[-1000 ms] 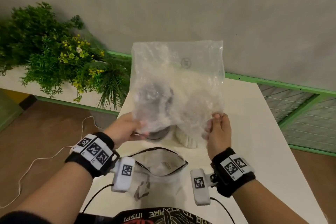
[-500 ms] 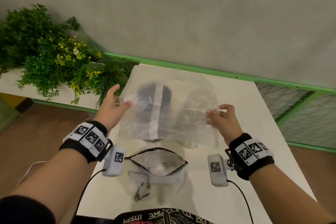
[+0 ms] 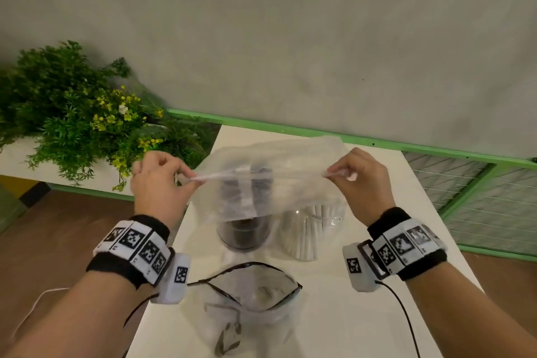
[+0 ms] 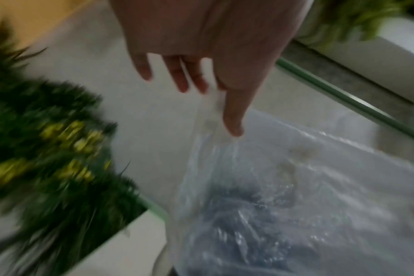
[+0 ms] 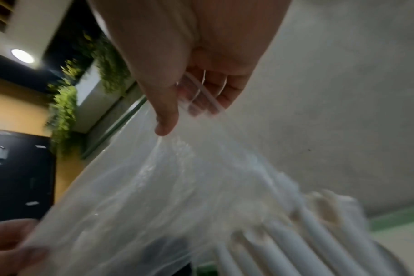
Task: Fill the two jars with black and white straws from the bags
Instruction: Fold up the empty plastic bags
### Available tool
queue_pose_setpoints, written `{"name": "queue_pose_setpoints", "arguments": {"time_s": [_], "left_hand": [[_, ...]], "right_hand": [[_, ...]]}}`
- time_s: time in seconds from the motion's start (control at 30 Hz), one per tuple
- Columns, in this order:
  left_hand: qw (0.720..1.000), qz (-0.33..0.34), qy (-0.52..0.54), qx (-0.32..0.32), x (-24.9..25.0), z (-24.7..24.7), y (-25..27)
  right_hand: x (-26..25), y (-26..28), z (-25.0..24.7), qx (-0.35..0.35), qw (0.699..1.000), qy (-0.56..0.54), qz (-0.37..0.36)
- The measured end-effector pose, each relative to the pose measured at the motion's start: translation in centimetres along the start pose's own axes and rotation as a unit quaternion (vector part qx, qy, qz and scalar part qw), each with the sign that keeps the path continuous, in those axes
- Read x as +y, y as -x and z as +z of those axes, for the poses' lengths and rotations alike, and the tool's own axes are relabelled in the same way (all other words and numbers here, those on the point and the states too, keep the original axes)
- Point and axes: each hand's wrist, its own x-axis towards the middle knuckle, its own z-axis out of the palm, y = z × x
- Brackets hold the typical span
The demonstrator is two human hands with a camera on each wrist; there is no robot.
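A clear empty plastic bag [image 3: 270,177] is stretched flat in the air above two glass jars. My left hand [image 3: 162,180] pinches its left corner and my right hand [image 3: 360,180] pinches its right corner. Below the bag, the left jar [image 3: 244,235] holds black straws and the right jar [image 3: 308,232] holds white straws [image 5: 307,242]. The bag hides the tops of both jars. In the left wrist view my thumb and fingers hold the thin bag [image 4: 272,186] edge. In the right wrist view my thumb presses the bag [image 5: 177,186] against my curled fingers.
A second clear bag with a black zip rim [image 3: 255,291] lies open on the white table [image 3: 377,314] near me. A green plant with yellow flowers [image 3: 72,122] stands on the left ledge. A green rail [image 3: 290,128] runs along the grey wall behind the table.
The bag hung upright in front of the jars a second ago; it is now tipped flat and pulled taut between both hands, which have risen and shifted to pinching its corners.
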Motion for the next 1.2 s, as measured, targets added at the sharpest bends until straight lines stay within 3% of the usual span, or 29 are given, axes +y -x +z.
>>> {"name": "queue_pose_setpoints", "arguments": {"time_s": [0.07,0.17,0.23,0.3,0.43,0.5,0.6,0.67,0.77,0.87,1.0,1.07,1.13,1.2], "left_hand": [[0.997,0.065,-0.045,-0.021,1.1,-0.7,-0.4],[0.976,0.201,-0.02,-0.075,3.5,-0.8,-0.5],[0.976,0.208,0.034,-0.054,3.9,-0.7,-0.7],[0.981,0.181,0.075,-0.014,3.9,-0.7,-0.9],[0.971,0.188,0.145,-0.02,4.5,-1.1,-1.2],[0.947,0.194,0.247,-0.062,5.7,-1.2,-0.8],[0.882,0.094,0.433,-0.159,8.0,-1.5,0.3],[0.843,0.039,0.493,-0.211,9.3,-1.5,1.3],[0.81,-0.006,0.528,-0.254,9.5,-1.3,1.8],[0.827,0.023,0.505,-0.247,8.1,-1.7,1.6],[0.853,0.053,0.42,-0.304,8.3,-1.5,2.4],[0.877,0.025,0.411,-0.248,8.5,-0.6,2.6],[0.845,-0.065,0.496,-0.189,8.7,-0.6,2.4],[0.818,-0.082,0.541,-0.176,8.6,-0.8,2.0]], "right_hand": [[-1.8,-0.7,-0.2,0.02,0.999,-0.01,-0.045],[-5.3,-1.2,-0.3,0.039,0.992,-0.004,-0.117],[-6.6,-1.4,-0.7,0.054,0.986,0.044,-0.151],[-6.9,-1.5,-1.1,0.008,0.983,0.092,-0.158],[-6.2,-1.3,-0.5,-0.132,0.986,0.05,-0.086],[-6.0,-1.3,0.3,-0.188,0.978,0.087,-0.033],[-6.3,-1.1,2.0,-0.235,0.957,0.166,0.034],[-6.7,-0.9,2.9,-0.197,0.973,0.106,0.062],[-6.8,-1.2,3.3,-0.145,0.983,0.014,0.115],[-6.2,-1.4,2.4,-0.124,0.983,0.044,0.129],[-7.1,-1.6,2.1,-0.123,0.988,0.033,0.083],[-8.2,-1.5,2.6,-0.117,0.989,-0.049,0.074],[-8.3,-1.3,2.8,-0.094,0.988,-0.095,0.075],[-7.5,-1.2,2.6,-0.119,0.988,-0.054,0.083]]}}
